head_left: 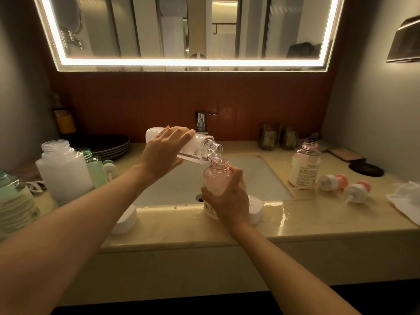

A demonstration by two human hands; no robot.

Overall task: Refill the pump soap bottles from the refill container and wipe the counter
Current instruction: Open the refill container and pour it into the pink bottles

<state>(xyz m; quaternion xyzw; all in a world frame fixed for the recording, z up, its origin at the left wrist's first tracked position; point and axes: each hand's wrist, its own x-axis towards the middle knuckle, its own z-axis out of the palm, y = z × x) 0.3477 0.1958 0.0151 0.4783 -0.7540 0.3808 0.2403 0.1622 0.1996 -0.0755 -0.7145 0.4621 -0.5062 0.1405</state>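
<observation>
Head view. All places are given from the sink (261, 178).

1. Refill container (200, 147): clear with a white base, tipped almost level above the middle of the sink. Its open mouth points right and down, just over the neck of item 2. Whether the two rims touch cannot be told.
2. Pink bottle (216, 178): pump off and upright at the sink's front edge, with its base on the tabletop (306, 214). It holds a pale fill.
3. Left hand (162, 153): reaches over the sink from the left, fingers wrapped round the refill container's body.
4. Right hand (229, 196): at the sink's front edge, fingers curled round the pink bottle's lower half.
5. Second pink bottle (304, 165): uncapped and upright, just right of the sink.
6. Two pump heads (331, 181) (358, 189): white and coral, lying on their sides right of the sink, beyond item 5.
7. White cloth (406, 198): crumpled, far right of the sink.
8. Large white bottle (63, 171): open-necked and standing left of the sink. A green bottle (95, 167) stands just beside it on the sink side.
9. White caps (125, 220) (255, 209): on the tabletop in front of the sink, one at the front-left and one just right of the right hand.
10. Faucet (203, 122): chrome, behind the sink.
11. Dark plates (109, 144): stacked behind and left of the sink.
12. Lit mirror (188, 30): on the wall above the sink.
13. Wet sheen on the tabletop at the sink's front right.
</observation>
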